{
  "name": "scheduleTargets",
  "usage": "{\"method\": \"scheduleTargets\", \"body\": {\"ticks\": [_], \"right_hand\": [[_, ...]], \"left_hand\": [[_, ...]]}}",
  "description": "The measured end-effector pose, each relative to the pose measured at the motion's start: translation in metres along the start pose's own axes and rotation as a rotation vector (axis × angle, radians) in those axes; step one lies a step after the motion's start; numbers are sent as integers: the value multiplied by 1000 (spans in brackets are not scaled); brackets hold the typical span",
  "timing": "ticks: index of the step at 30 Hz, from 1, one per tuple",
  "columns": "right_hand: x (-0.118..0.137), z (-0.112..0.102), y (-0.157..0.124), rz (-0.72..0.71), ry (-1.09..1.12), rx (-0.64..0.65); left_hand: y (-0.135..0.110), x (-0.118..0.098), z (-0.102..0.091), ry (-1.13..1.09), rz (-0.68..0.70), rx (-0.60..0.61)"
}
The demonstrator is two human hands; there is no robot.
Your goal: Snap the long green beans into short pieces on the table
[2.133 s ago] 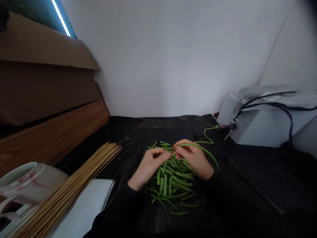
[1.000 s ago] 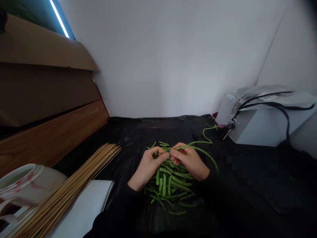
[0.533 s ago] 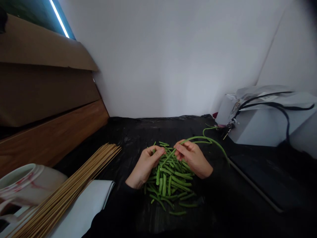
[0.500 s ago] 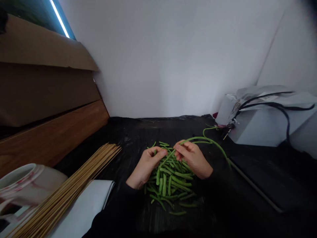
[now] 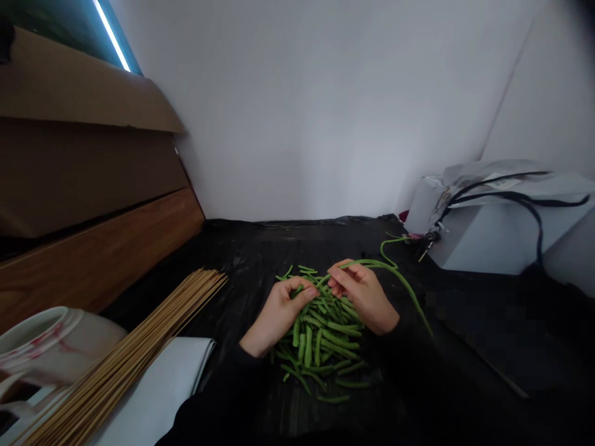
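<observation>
A pile of short green bean pieces point(image 5: 325, 337) lies on the black plastic sheet point(image 5: 260, 260) in front of me. My right hand point(image 5: 365, 297) pinches a long green bean point(image 5: 400, 282) that arcs over to the right and down. Just left of it, my left hand point(image 5: 279, 313) is closed with thumb and fingers pinched on the near end of that bean, above the pile. Both hands nearly touch at the fingertips. Another long bean point(image 5: 388, 251) curls on the sheet behind my right hand.
A bundle of bamboo skewers point(image 5: 121, 365) lies at the left over a white sheet point(image 5: 162, 384). A white ceramic pot point(image 5: 41, 344) sits at the far left. A white box with black cables point(image 5: 502, 217) stands at the right. Wooden boards point(image 5: 93, 248) line the left side.
The long bean's free end has swung to the right and down. My hands stayed over the pile, the left thumb closing onto the bean's end again.
</observation>
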State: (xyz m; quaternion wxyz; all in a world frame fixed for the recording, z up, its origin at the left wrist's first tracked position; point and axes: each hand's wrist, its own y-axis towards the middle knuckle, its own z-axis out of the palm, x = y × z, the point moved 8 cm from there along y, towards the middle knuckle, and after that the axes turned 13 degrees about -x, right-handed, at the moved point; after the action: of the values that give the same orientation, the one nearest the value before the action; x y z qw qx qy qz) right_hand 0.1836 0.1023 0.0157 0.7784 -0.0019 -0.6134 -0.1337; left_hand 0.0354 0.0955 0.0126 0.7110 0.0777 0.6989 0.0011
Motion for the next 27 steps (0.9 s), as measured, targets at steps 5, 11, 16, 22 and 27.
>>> {"method": "scheduleTargets", "body": {"ticks": [5, 11, 16, 22, 27], "right_hand": [[-3, 5, -1, 10, 17, 44], [-6, 14, -8, -8, -42, 112], [-8, 15, -9, 13, -46, 139], [-6, 19, -12, 32, -75, 183], [-10, 15, -9, 61, -33, 153]], "left_hand": [[3, 8, -6, -211, -72, -108], [9, 0, -21, -434, -71, -246], [10, -9, -25, -528, -92, -241], [3, 0, -5, -150, -90, -91], [0, 5, -3, -34, -111, -43]]}}
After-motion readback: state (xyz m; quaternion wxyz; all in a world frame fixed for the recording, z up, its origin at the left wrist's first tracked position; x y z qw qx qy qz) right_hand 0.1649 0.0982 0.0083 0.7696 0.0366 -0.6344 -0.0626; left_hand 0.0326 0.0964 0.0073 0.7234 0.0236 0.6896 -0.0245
